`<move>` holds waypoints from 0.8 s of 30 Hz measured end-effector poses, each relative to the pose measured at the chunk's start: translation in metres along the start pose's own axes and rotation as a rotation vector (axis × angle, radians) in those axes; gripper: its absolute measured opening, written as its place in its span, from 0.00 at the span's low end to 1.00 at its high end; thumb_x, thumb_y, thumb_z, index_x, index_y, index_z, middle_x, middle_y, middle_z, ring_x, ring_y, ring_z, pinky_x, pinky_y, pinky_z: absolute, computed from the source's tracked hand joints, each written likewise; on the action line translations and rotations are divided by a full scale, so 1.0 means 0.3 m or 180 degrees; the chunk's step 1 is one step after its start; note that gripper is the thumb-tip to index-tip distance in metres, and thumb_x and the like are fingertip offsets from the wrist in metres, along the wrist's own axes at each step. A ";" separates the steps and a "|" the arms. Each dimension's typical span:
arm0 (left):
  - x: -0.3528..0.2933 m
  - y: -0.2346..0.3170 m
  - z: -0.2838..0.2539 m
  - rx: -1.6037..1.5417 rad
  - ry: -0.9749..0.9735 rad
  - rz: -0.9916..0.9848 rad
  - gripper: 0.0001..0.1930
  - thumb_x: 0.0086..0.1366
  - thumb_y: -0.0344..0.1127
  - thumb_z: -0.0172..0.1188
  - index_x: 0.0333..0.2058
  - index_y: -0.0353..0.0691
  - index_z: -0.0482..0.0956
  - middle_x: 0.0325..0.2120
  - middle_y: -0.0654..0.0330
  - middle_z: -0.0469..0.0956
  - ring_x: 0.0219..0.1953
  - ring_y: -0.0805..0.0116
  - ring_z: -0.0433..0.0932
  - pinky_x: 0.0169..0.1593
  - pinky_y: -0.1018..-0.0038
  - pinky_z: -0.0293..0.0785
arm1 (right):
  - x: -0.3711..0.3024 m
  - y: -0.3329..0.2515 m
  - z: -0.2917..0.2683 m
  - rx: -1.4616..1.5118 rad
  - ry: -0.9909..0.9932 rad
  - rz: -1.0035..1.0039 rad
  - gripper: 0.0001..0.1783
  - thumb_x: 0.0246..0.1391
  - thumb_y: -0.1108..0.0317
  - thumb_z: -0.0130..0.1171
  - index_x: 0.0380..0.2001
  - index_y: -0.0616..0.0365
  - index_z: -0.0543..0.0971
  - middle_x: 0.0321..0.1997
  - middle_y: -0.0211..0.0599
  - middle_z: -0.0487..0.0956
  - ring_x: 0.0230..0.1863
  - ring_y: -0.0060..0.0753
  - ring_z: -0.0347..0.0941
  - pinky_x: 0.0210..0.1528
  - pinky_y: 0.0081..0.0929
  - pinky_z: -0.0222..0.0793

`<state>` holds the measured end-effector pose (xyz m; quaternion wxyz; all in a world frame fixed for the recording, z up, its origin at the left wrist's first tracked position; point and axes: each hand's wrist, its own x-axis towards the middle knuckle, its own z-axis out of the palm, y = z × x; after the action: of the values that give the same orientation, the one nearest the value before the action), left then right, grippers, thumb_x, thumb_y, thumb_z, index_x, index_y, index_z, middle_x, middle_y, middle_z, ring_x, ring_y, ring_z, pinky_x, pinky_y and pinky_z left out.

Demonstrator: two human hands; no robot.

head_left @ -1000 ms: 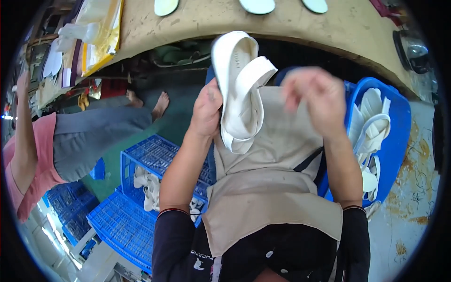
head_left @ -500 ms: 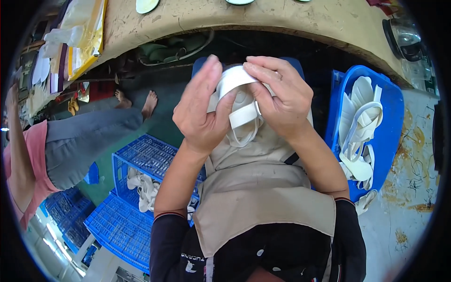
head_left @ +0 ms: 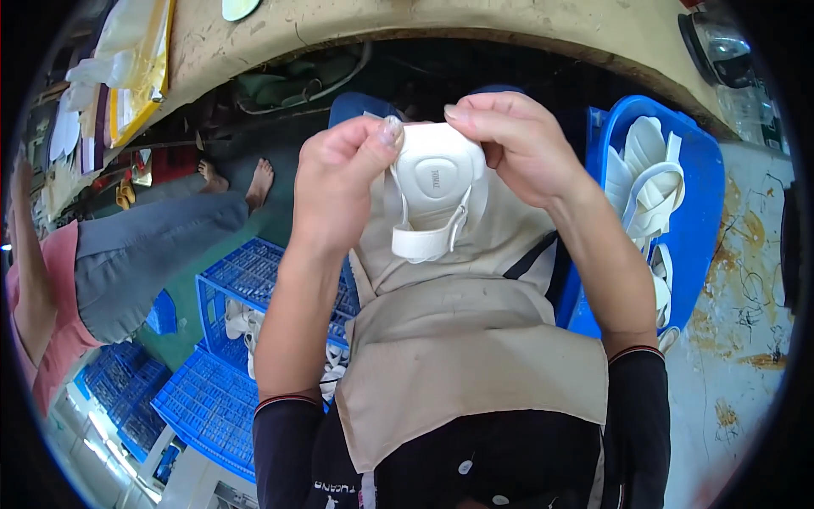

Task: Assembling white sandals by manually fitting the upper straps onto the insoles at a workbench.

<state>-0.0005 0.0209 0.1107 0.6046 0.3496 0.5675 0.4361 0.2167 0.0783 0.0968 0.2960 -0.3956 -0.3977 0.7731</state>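
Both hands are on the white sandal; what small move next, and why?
Perhaps tilt the white sandal slightly for inspection: the left hand and right hand both hold its far end, while the near strap sits clear of them.

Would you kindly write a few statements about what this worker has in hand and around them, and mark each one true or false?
1. The left hand and right hand both grip one white sandal. True.
2. The blue tub stands on the person's left. False: the blue tub is on the right.
3. The person wears a beige apron. True.
4. The other person's feet are in black boots. False: those feet are bare.
5. Blue crates are to the person's left. True.
6. The blue tub holds only red shoes. False: white sandals lie in it.
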 end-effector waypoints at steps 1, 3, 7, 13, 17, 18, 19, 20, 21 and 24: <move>0.018 -0.005 -0.004 -0.0280 -0.0177 -0.0126 0.10 0.67 0.34 0.61 0.38 0.30 0.83 0.31 0.58 0.82 0.29 0.75 0.78 0.35 0.83 0.75 | 0.004 0.010 0.015 -0.0025 0.0137 -0.0110 0.13 0.58 0.63 0.64 0.27 0.64 0.84 0.21 0.28 0.78 0.21 0.16 0.65 0.23 0.14 0.59; 0.044 -0.019 -0.012 -0.0845 -0.0520 -0.0391 0.12 0.69 0.36 0.61 0.36 0.30 0.82 0.29 0.60 0.81 0.27 0.77 0.76 0.34 0.84 0.74 | 0.008 0.037 0.034 -0.0067 0.0408 -0.0313 0.16 0.60 0.61 0.63 0.26 0.64 0.84 0.19 0.27 0.77 0.19 0.15 0.63 0.22 0.15 0.58; 0.091 -0.022 0.012 -0.1158 -0.0604 -0.0554 0.12 0.69 0.36 0.60 0.35 0.31 0.81 0.29 0.59 0.81 0.27 0.78 0.75 0.33 0.85 0.73 | 0.034 0.074 0.012 -0.1091 0.0799 -0.1220 0.18 0.59 0.59 0.63 0.25 0.64 0.84 0.17 0.27 0.76 0.18 0.15 0.62 0.20 0.16 0.58; 0.088 -0.016 0.042 -0.0610 0.0017 -0.0253 0.11 0.69 0.36 0.60 0.36 0.31 0.81 0.29 0.59 0.81 0.27 0.78 0.75 0.31 0.86 0.73 | 0.096 0.077 0.038 -0.1591 0.1073 -0.1226 0.23 0.58 0.55 0.64 0.18 0.64 0.81 0.13 0.27 0.72 0.16 0.17 0.59 0.19 0.18 0.58; 0.055 -0.003 0.021 -0.0022 -0.0187 0.0142 0.11 0.69 0.35 0.61 0.37 0.30 0.82 0.28 0.59 0.81 0.26 0.78 0.75 0.31 0.85 0.73 | 0.108 0.051 0.068 -0.1543 0.0711 -0.1108 0.29 0.58 0.53 0.63 0.12 0.66 0.76 0.11 0.27 0.69 0.15 0.19 0.57 0.18 0.20 0.58; 0.047 -0.005 0.013 0.0168 -0.0262 0.0295 0.10 0.69 0.34 0.61 0.37 0.30 0.82 0.28 0.59 0.81 0.26 0.78 0.75 0.31 0.85 0.73 | 0.113 0.053 0.067 -0.1302 0.0434 -0.1103 0.30 0.59 0.53 0.62 0.12 0.66 0.74 0.11 0.28 0.68 0.15 0.19 0.57 0.18 0.21 0.58; 0.033 -0.011 0.004 0.0187 -0.0268 0.0272 0.10 0.69 0.34 0.61 0.37 0.30 0.82 0.28 0.59 0.81 0.26 0.78 0.75 0.31 0.85 0.73 | 0.115 0.070 0.078 -0.1276 0.0445 -0.1093 0.30 0.59 0.53 0.62 0.12 0.66 0.74 0.11 0.28 0.68 0.15 0.19 0.57 0.18 0.21 0.58; 0.017 -0.035 -0.011 0.0103 -0.0229 0.0169 0.10 0.68 0.34 0.61 0.38 0.30 0.82 0.27 0.59 0.81 0.26 0.78 0.75 0.31 0.85 0.73 | 0.117 0.110 0.092 -0.1121 0.0404 -0.1074 0.30 0.60 0.53 0.62 0.12 0.66 0.75 0.12 0.28 0.69 0.15 0.19 0.57 0.18 0.21 0.59; 0.045 -0.039 -0.033 0.0042 -0.0205 0.0156 0.10 0.68 0.34 0.61 0.38 0.30 0.82 0.27 0.59 0.81 0.26 0.78 0.75 0.30 0.85 0.73 | 0.162 0.126 0.099 -0.0987 0.0360 -0.1148 0.30 0.61 0.53 0.61 0.13 0.67 0.75 0.12 0.28 0.69 0.16 0.19 0.58 0.19 0.21 0.60; 0.127 -0.040 -0.028 -0.0079 -0.0312 0.0132 0.10 0.68 0.33 0.61 0.39 0.30 0.82 0.27 0.59 0.81 0.26 0.78 0.75 0.30 0.85 0.72 | 0.220 0.134 0.057 -0.0749 0.0406 -0.1332 0.29 0.62 0.54 0.60 0.14 0.68 0.76 0.13 0.28 0.70 0.16 0.20 0.59 0.20 0.21 0.61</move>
<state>-0.0083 0.0509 0.0842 0.6268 0.3747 0.5244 0.4379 0.1627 0.1023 0.0443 0.4261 -0.3844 -0.5387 0.6168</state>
